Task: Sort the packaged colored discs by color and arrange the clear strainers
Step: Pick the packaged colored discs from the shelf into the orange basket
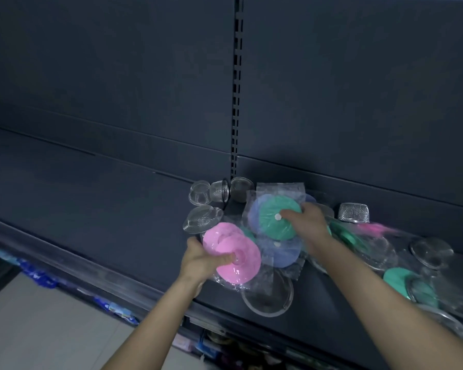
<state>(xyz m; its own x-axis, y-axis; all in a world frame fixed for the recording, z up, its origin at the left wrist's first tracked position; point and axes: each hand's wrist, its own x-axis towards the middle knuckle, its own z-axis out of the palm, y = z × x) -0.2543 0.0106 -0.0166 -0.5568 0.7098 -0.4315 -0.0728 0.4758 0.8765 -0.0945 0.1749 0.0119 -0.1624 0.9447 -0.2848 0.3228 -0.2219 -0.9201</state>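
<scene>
My left hand [202, 259] grips a small stack of pink discs [231, 252] in clear wrap, held just above the front of the dark shelf [91, 198]. My right hand [309, 222] pinches a packaged green disc [274, 218] that lies over blue discs [281, 253]. More green discs [401, 280] and a blurred pink one [377, 228] lie to the right. Clear mesh strainers [219, 192] stand behind the pile, one flat strainer [202, 218] sits beside my left hand, and a wide one [267, 295] lies near the shelf's front edge.
A square-topped strainer [353, 212] stands at the back right, and more clear strainers [430, 251] lie far right. A slotted upright [237, 97] divides the dark back panel. Blue packets [38, 273] hang below the shelf edge at left.
</scene>
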